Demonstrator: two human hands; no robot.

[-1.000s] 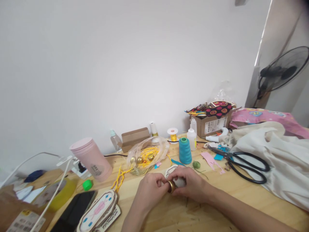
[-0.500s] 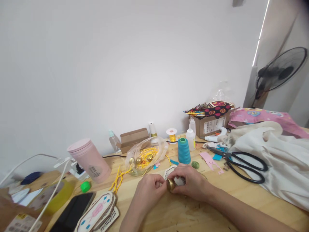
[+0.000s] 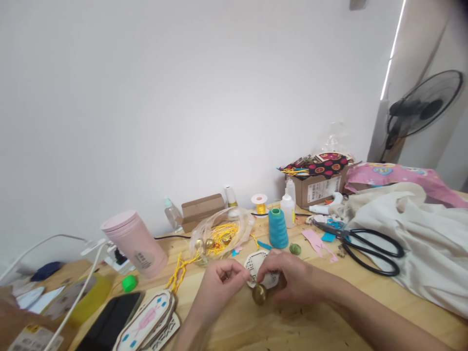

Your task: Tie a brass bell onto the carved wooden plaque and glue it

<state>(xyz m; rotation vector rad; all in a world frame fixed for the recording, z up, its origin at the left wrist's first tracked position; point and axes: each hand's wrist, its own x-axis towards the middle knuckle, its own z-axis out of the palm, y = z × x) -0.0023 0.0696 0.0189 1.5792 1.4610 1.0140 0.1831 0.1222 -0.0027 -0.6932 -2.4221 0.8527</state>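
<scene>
A round brass bell (image 3: pixel 259 294) hangs below the fingertips of my right hand (image 3: pixel 292 278), which pinch it near its top. My left hand (image 3: pixel 224 282) is just left of the bell, its thumb and index finger pressed together; whatever is between them is too small to make out. Behind the bell a round white piece with cut-out patterns (image 3: pixel 256 262) lies on the wooden table (image 3: pixel 278 326), partly covered by my right hand. A teal thread cone (image 3: pixel 278 229) stands behind my right hand.
Left are a pink cup (image 3: pixel 135 243), a phone (image 3: pixel 109 319) and stacked decorated plaques (image 3: pixel 146 319). A plastic bag of bells and yellow cord (image 3: pixel 223 236) lies behind my hands. Black-handled scissors (image 3: pixel 376 251) and white cloth (image 3: pixel 413 229) are right, a cardboard box (image 3: pixel 318 187) behind.
The bell has dropped slightly toward me and hangs lower under my right fingers. My left fingertips have come off it, and more of the round white piece shows.
</scene>
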